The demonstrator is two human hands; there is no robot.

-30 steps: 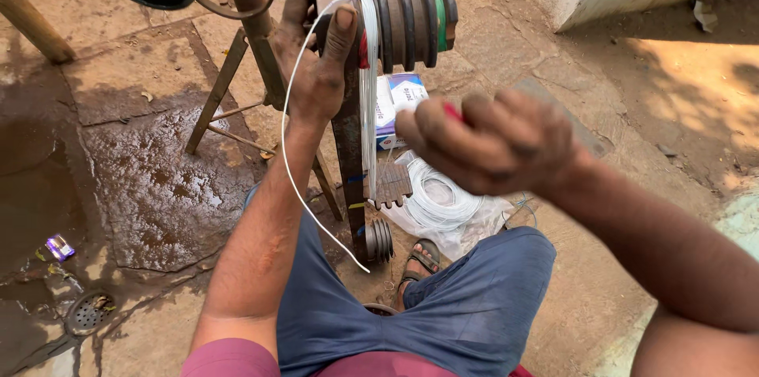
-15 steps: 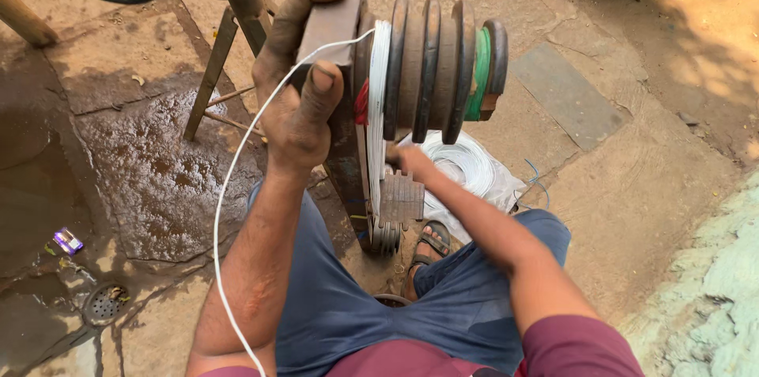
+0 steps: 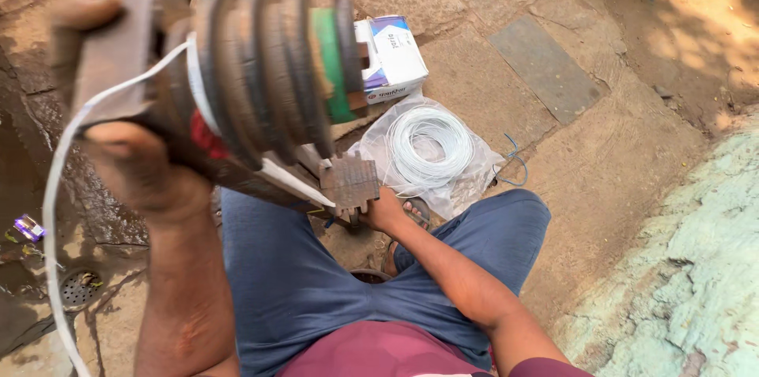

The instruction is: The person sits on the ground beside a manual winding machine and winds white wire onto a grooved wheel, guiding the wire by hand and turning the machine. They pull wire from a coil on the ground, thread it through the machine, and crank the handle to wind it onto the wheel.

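My left hand [image 3: 130,148] grips a grey block at the top of a winding device whose stack of dark grooved discs [image 3: 269,69] fills the upper left, one disc green. A white wire [image 3: 59,187] runs from the discs down past my left forearm. My right hand [image 3: 385,211] is low down by a small ridged metal block [image 3: 349,182] at the foot of the device, touching it; its fingers are hidden behind the block. A coil of white wire [image 3: 428,144] lies in a clear plastic bag just beyond that hand.
A white and blue cardboard box [image 3: 393,57] sits on the stone paving behind the bag. A floor drain [image 3: 79,286] and a small purple wrapper [image 3: 30,227] lie at the left. Rough pale ground [image 3: 680,266] rises at the right. My blue-trousered knees are below.
My right hand has gone from chest height down to the ridged block at the foot of the device. The view has moved closer to the discs. My left hand keeps its grip.
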